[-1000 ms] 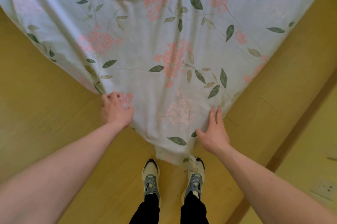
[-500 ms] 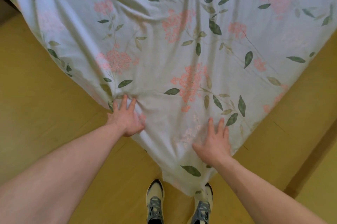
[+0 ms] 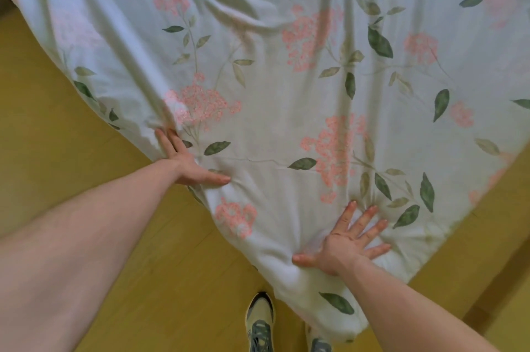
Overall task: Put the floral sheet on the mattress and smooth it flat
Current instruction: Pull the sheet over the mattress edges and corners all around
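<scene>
Looking down from the head view, the floral sheet (image 3: 286, 128) is already spread over the mattress corner, which it hides completely, with its tip hanging toward the floor (image 3: 57, 136) by the shoes (image 3: 259, 323). Left hand (image 3: 186, 163) lies flat on the edge, right hand (image 3: 348, 245) presses with fingers splayed, so neither grip is clamped on anything. Folds further up still need smoothing, I'd say roughly halfway

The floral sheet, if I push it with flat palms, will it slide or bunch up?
The floral sheet looks thin and floppy: folds run across it, so it probably bunches. Creases gather beside the right hand, suggesting it drags easily.
</scene>
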`<state>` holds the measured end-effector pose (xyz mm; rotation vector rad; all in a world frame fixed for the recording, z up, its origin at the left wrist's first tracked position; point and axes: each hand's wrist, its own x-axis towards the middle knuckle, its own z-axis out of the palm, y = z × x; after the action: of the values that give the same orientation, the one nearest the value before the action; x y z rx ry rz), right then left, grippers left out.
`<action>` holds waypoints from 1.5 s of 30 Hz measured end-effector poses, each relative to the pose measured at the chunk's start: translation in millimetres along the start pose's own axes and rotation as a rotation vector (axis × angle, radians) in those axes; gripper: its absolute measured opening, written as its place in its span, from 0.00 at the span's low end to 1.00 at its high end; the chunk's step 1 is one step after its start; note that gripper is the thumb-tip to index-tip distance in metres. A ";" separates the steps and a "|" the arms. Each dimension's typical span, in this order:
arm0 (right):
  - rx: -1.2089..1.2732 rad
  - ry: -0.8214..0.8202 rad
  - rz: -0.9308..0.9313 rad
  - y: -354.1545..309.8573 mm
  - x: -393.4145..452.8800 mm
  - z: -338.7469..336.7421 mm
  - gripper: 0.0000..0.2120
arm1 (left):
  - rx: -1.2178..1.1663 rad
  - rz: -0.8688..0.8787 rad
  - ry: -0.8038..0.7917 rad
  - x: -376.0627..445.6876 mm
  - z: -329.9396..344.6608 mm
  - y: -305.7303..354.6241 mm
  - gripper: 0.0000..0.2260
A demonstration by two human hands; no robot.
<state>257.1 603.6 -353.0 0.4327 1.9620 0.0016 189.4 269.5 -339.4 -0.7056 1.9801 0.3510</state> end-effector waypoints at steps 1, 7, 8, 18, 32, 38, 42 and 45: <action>0.002 -0.016 0.010 -2.5 -0.1 0.3 0.87 | 0.018 0.015 -0.014 1.8 2.1 0.2 0.79; 0.009 -0.075 0.064 -10.4 0.4 -9.1 0.88 | 0.053 -0.050 -0.069 5.5 -4.1 8.6 0.82; 0.016 -0.074 0.073 -11.3 -0.6 -9.2 0.88 | 0.069 -0.057 -0.074 5.0 -4.4 8.9 0.82; 0.004 -0.106 0.099 -11.9 1.1 -20.4 0.86 | 0.120 -0.103 -0.233 9.1 -10.0 21.6 0.80; 0.022 -0.049 0.113 -11.9 -3.6 -24.0 0.85 | 0.025 -0.044 -0.133 2.6 -20.8 28.4 0.79; 0.002 -0.016 0.142 -16.5 -2.7 -13.9 0.86 | 0.075 -0.031 -0.096 7.2 -19.6 21.2 0.79; -0.003 0.030 0.185 -27.0 -7.4 -14.1 0.86 | 0.093 -0.013 -0.095 13.9 -17.8 13.1 0.79; 0.056 0.086 0.209 -36.4 -14.6 -12.4 0.87 | 0.096 0.012 -0.120 22.3 -16.0 6.6 0.80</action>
<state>240.5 567.7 -342.0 0.6830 1.9963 0.1004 166.0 259.1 -351.3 -0.5986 1.8748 0.2968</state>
